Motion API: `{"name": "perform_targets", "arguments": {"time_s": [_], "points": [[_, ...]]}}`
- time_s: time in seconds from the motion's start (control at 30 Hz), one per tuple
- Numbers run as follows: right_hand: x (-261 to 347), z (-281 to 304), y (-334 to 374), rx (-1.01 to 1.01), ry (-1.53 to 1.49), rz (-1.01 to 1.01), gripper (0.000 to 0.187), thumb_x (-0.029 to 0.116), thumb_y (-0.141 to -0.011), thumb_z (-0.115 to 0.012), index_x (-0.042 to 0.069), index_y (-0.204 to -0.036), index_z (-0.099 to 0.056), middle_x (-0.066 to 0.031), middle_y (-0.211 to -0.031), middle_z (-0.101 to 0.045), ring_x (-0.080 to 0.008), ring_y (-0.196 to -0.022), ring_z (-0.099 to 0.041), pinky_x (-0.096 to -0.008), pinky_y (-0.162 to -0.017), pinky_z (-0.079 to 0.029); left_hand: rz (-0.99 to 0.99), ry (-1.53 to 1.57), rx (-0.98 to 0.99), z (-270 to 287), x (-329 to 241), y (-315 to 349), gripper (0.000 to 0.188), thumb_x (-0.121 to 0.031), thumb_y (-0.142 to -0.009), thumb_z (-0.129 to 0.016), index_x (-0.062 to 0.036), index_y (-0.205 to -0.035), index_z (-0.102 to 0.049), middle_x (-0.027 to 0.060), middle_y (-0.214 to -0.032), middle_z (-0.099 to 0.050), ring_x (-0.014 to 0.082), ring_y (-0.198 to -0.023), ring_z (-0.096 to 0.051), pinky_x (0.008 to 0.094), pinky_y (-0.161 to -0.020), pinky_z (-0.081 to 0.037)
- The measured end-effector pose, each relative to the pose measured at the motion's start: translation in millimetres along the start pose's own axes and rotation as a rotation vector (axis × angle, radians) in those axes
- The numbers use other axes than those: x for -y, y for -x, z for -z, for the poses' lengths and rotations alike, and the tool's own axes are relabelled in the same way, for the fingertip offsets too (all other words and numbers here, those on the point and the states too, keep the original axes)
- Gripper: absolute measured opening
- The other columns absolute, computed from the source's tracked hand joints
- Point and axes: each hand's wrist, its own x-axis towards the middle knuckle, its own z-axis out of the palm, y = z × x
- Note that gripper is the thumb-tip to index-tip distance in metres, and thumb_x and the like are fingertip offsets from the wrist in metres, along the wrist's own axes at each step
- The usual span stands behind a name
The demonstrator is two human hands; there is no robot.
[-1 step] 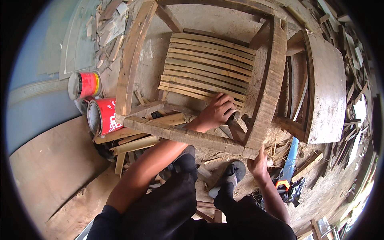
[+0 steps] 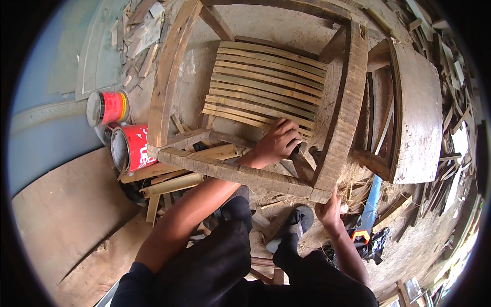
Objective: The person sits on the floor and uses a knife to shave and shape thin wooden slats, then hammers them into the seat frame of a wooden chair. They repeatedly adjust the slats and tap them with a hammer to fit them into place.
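A rough wooden frame [image 2: 340,110] with legs, like that of a small table or stool, stands tilted in front of me. Inside its opening, lower down, is a panel of narrow light wooden slats [image 2: 266,84], side by side with thin gaps. My left hand [image 2: 279,140] reaches over the frame's near rail, fingers curled at the nearest slat by its right end. Its fingertips and thumb are partly hidden. At the frame's near right corner, my right hand [image 2: 331,210] grips the wood from below, its fingers mostly behind the corner.
Two red cans [image 2: 134,148] [image 2: 110,108] lie tipped at left, beside wood offcuts [image 2: 176,184]. A blue handsaw [image 2: 372,204] with an orange handle part lies right of my right hand. Another wooden piece with a pale board [image 2: 417,115] stands at right, before piled scraps [image 2: 458,117].
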Motion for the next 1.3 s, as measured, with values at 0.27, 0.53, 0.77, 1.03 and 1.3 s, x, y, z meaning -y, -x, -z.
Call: {"name": "perform_targets", "arguments": {"time_s": [0.27,0.53,0.77,1.03,1.3], "points": [[-9.1,-4.6,-3.5,0.048,-0.102,-0.02,0.041,-0.005,-0.091,-0.043,-0.006,-0.132,-0.045,-0.0299,-0.086,-0.064,-0.0485,-0.076,-0.067,-0.0481,-0.068,-0.053,0.034,0.069,0.035,-0.9,11.8,-1.3,0.017,-0.016,-0.091,-0.073,-0.0072,-0.105,-0.07,0.0068,-0.108,-0.064,0.0295,-0.109,-0.058,0.041,-0.104,-0.044],[-26.1,2.0,1.4,0.024,-0.216,-0.334,0.033,0.021,-0.105,-0.04,-0.007,-0.113,-0.055,-0.0322,-0.085,-0.063,-0.052,-0.083,-0.065,-0.0478,-0.071,-0.051,0.019,-0.174,-0.092,-5.6,-1.1,10.7,0.025,-0.017,-0.091,-0.071,-0.0087,-0.113,-0.067,0.0047,-0.114,-0.062,0.0265,-0.121,-0.052,0.0474,-0.113,-0.037],[-50.9,-3.2,13.1,0.089,0.224,0.014,0.039,0.025,-0.086,-0.069,-0.003,-0.112,-0.063,-0.0278,-0.101,-0.067,-0.0498,-0.095,-0.065,-0.0509,-0.08,-0.052,0.085,-0.183,-0.076,-4.0,-1.3,10.5,0.021,-0.021,-0.094,-0.07,-0.0108,-0.113,-0.066,0.0037,-0.114,-0.06,0.0268,-0.118,-0.052,0.047,-0.111,-0.038],[-51.2,-6.6,7.3,0.088,0.016,0.043,0.046,0.012,-0.075,-0.081,-0.003,-0.116,-0.066,-0.0239,-0.111,-0.068,-0.0439,-0.105,-0.065,-0.046,-0.09,-0.052,0.08,-0.194,-0.086,-9.5,1.5,10.6,0.022,-0.024,-0.093,-0.071,-0.0118,-0.111,-0.065,0.0029,-0.113,-0.06,0.0253,-0.119,-0.052,0.046,-0.111,-0.038],[-58.2,-10.3,7.6,0.095,-0.119,-0.126,0.048,0.003,-0.075,-0.076,-0.004,-0.12,-0.062,-0.0236,-0.112,-0.067,-0.041,-0.108,-0.065,-0.044,-0.093,-0.051,0.062,-0.195,-0.079,-4.8,-0.1,10.4,0.022,-0.022,-0.093,-0.07,-0.0109,-0.111,-0.067,0.0034,-0.114,-0.061,0.0255,-0.122,-0.052,0.0467,-0.112,-0.038]]}}
